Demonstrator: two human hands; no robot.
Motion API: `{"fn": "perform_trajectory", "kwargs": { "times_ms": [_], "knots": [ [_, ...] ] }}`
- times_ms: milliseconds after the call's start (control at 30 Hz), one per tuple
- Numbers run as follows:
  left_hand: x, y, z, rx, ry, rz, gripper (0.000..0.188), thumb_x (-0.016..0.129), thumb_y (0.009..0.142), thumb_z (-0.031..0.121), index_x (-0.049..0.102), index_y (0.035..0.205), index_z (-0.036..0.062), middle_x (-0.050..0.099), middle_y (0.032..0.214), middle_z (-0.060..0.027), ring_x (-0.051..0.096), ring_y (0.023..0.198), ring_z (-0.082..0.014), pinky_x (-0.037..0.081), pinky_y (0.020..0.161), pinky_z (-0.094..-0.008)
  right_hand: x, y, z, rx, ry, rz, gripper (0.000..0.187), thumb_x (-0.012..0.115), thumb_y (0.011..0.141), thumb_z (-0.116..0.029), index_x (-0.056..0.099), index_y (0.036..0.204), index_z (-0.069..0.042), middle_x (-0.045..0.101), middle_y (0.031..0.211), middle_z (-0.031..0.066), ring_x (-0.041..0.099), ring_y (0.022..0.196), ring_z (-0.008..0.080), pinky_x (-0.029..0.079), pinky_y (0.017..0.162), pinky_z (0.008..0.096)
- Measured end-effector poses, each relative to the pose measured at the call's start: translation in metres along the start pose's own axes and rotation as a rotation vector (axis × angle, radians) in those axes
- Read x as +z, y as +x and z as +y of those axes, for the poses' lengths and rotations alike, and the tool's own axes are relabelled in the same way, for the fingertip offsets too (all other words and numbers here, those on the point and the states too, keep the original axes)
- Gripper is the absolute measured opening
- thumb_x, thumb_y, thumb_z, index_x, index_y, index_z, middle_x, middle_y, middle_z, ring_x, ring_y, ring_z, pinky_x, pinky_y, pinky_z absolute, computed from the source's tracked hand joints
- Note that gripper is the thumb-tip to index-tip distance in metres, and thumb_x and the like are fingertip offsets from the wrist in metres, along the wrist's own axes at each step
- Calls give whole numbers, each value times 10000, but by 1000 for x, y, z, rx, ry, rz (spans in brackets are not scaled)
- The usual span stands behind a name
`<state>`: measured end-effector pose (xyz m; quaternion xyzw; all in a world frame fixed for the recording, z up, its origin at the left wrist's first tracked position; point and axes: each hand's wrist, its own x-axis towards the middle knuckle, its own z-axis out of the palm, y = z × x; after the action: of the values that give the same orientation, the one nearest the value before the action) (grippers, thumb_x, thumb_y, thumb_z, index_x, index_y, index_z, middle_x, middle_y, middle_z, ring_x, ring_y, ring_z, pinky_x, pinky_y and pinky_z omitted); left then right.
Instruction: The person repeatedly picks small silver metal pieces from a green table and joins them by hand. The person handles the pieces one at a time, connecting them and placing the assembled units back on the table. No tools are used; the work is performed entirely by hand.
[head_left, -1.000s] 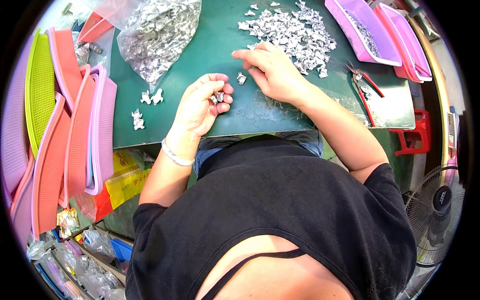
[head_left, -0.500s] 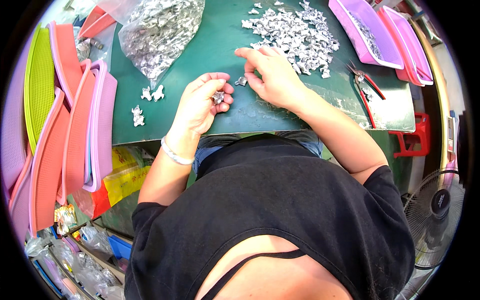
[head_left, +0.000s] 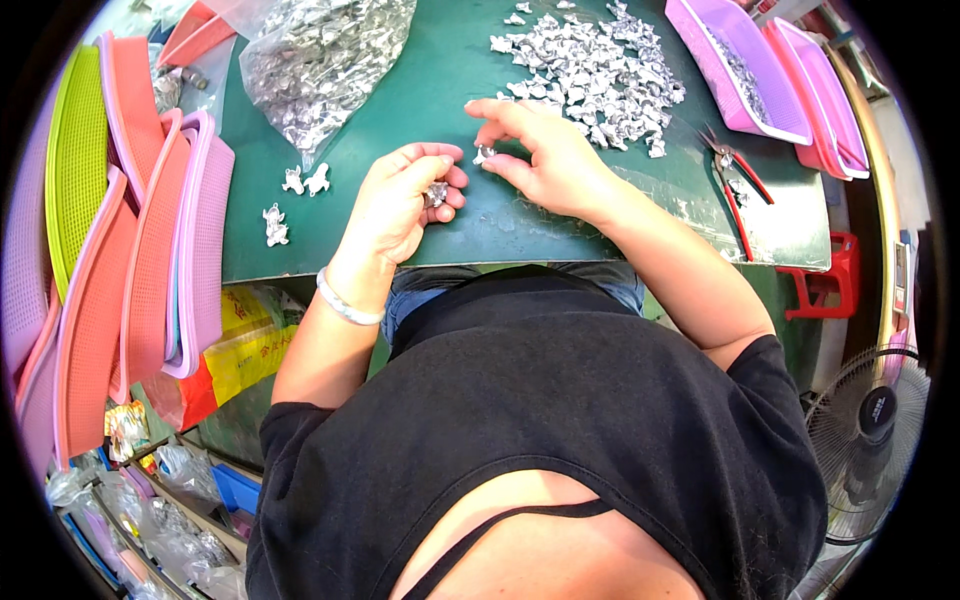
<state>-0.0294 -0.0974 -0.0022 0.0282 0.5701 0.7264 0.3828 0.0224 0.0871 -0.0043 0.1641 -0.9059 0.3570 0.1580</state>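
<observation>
My left hand (head_left: 405, 195) is closed around a small silver metal figure (head_left: 435, 194), which shows between the thumb and curled fingers. My right hand (head_left: 550, 160) is beside it, index finger stretched out, with another small metal figure (head_left: 484, 155) at the thumb tip, apparently pinched against a finger. Both hands are over the green table (head_left: 440, 90), near its front edge. Beyond the right hand spreads a heap of similar silver pieces (head_left: 600, 75). Several finished-looking metal animal figures (head_left: 275, 226) lie apart, left of my left hand.
A clear plastic bag of metal pieces (head_left: 325, 75) stands at the back left. Red-handled pliers (head_left: 735, 180) lie at the right, near a purple basket (head_left: 690, 20) with small parts. Stacked plastic baskets (head_left: 205, 240) line the left edge. A fan (head_left: 870, 440) and red stool (head_left: 835, 285) are lower right.
The right thumb has come in against the small figure that lay on the table, and that figure has tipped up. The left hand keeps its hold, almost unmoved.
</observation>
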Motion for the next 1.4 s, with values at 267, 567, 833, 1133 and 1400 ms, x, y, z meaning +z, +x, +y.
{"fn": "perform_trajectory", "kwargs": {
  "times_ms": [267, 567, 833, 1133, 1400],
  "knots": [
    [10, 0, -1, -23, 48, -71, 181, 542, 857, 195, 598, 820, 27, 573, 649, -29, 517, 508, -93, 391, 424, -189, -6, -2, -7, -16, 98, 40, 503, 650, 737, -82, 468, 1206, -84, 620, 903, 45, 571, 901, 196, 425, 831, 310],
    [11, 1, 1, -61, -48, -100, 177, 532, 852, 167, 588, 771, 20, 559, 631, -37, 498, 498, -95, 369, 421, -187, -32, -13, 11, 12, -442, 49, 453, 631, 715, -120, 491, 1142, -63, 595, 925, 79, 513, 915, 261, 378, 836, 367],
    [14, 2, 2, -85, -90, -130, 193, 512, 858, 173, 579, 767, 18, 551, 646, -47, 492, 520, -110, 367, 432, -194, -33, -22, 15, 61, -334, -25, 380, 616, 704, -75, 538, 1076, -76, 590, 902, 68, 520, 894, 242, 366, 821, 356],
    [17, 4, -2, -9, -169, -142, 166, 497, 844, 131, 511, 719, 23, 600, 833, -149, 590, 661, -203, 485, 515, -239, -28, -17, 17, 17, -315, 46, 396, 624, 705, -89, 529, 1089, -82, 597, 878, 63, 523, 897, 233, 366, 819, 360],
    [19, 6, -3, -37, -176, -104, 78, 510, 833, 117, 518, 811, 44, 599, 829, -117, 587, 650, -188, 466, 513, -234, -25, -16, 13, 12, -204, 61, 407, 616, 719, -82, 518, 1114, -76, 598, 871, 48, 522, 896, 234, 379, 820, 369]
  ]
}}
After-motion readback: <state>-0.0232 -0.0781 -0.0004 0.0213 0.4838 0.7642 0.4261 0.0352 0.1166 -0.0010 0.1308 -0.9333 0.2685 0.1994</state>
